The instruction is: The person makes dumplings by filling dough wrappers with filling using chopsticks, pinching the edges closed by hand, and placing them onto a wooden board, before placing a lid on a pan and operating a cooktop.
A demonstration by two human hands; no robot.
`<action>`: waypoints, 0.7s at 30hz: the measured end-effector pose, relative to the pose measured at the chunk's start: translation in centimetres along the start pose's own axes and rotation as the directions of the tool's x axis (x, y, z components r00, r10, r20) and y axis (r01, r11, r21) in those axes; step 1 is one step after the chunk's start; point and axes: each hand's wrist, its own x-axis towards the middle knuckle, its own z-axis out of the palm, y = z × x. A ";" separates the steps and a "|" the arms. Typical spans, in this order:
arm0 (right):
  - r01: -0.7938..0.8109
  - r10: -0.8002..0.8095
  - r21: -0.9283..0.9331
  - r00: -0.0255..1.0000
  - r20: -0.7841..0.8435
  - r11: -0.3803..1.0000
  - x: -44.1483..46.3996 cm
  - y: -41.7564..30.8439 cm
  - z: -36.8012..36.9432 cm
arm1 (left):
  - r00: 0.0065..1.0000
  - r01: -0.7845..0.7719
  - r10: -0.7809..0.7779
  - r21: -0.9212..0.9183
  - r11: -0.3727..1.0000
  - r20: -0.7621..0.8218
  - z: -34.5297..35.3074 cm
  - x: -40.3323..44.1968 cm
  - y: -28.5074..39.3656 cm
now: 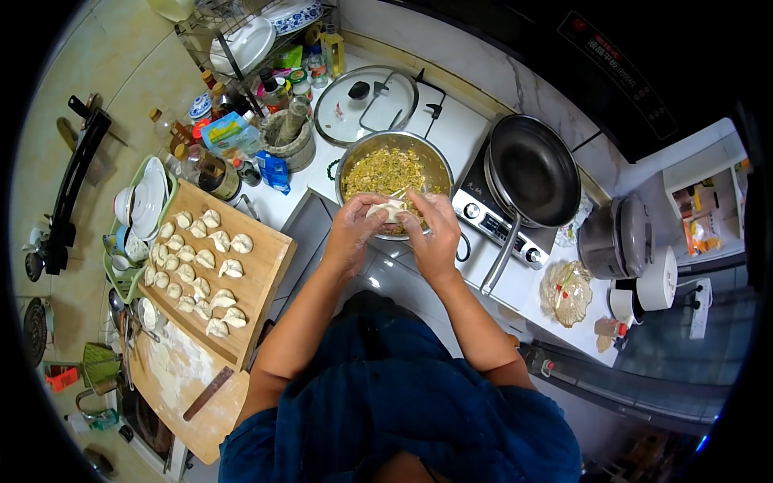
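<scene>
A white, floury dumpling (388,212) is held between my two hands above the near side of a metal bowl (444,158). My left hand (352,229) curls round its left side. The fingers of my right hand (435,233) are closed on its right edge. Just past the dumpling, close to my right fingertips, a thin pale utensil (398,193) shows; its kind is unclear, and I cannot tell whether it is held. Chopped yellow-green filling (382,171) lies in the bowl. Shaped dumplings stand in rows on a wooden board (270,256) to the left.
Below that board, a floured wooden board (211,439) carries a dark flat blade (208,394). A glass lid (338,101) lies behind the bowl. Right of it, a black frying pan (535,165) sits on a cooker, handle toward me. Bottles and a stone mortar (299,149) crowd the back left.
</scene>
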 end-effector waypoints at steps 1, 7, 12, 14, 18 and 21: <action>0.000 0.000 -0.002 1.000 0.018 1.000 0.0 -0.1 0.0 | 1.000 -0.005 0.004 0.019 1.000 0.003 0.2 -0.1 0.2; 0.109 -0.109 -0.056 0.994 0.005 0.992 -0.2 0.4 -0.4 | 0.997 -0.052 0.047 0.085 0.995 0.062 0.6 -0.6 0.8; 0.144 -0.142 -0.055 0.989 0.028 0.988 0.1 0.0 -0.6 | 0.991 -0.080 0.064 0.137 0.987 0.115 0.6 -0.9 1.5; 0.148 -0.145 -0.052 0.988 0.057 0.988 -0.1 0.3 -0.7 | 0.986 -0.091 0.059 0.204 0.975 0.157 0.5 -0.7 1.8; 0.112 -0.110 -0.024 0.993 0.052 0.993 0.0 0.0 -0.8 | 0.976 -0.180 0.140 0.255 0.950 0.168 0.7 -0.9 1.7; 0.144 -0.142 -0.017 0.986 0.083 0.990 0.1 0.0 -0.7 | 0.974 -0.195 0.143 0.334 0.922 0.174 0.7 -1.1 1.9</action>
